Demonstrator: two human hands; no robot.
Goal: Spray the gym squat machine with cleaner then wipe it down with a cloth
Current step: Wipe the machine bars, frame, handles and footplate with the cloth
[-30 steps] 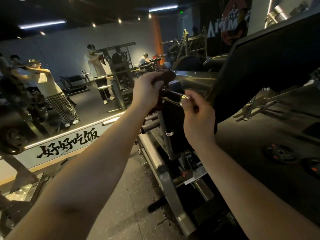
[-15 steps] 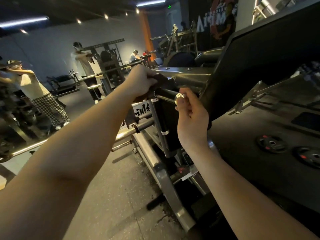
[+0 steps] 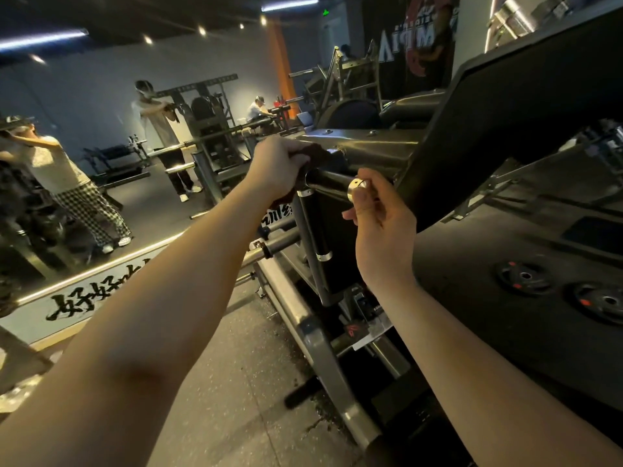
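The squat machine (image 3: pixel 505 136) fills the right side, a dark slanted pad over a grey steel frame. A black handle bar (image 3: pixel 328 182) with a shiny metal end cap (image 3: pixel 354 189) sticks out toward me. My left hand (image 3: pixel 276 166) grips a dark reddish cloth (image 3: pixel 315 152) and presses it on the inner end of that bar. My right hand (image 3: pixel 381 224) pinches the bar's capped end with thumb and fingers. No spray bottle is in sight.
A large wall mirror (image 3: pixel 101 129) at the left reflects people and racks. Two weight plates (image 3: pixel 526 276) lie on the dark platform at the right. Steel frame rails (image 3: pixel 323 352) run along the speckled floor (image 3: pixel 215 382) below my arms.
The view has shifted and my hands sit slightly lower and apart. My left hand has slid the cloth inward along the bar, and my right hand stays on the capped end.
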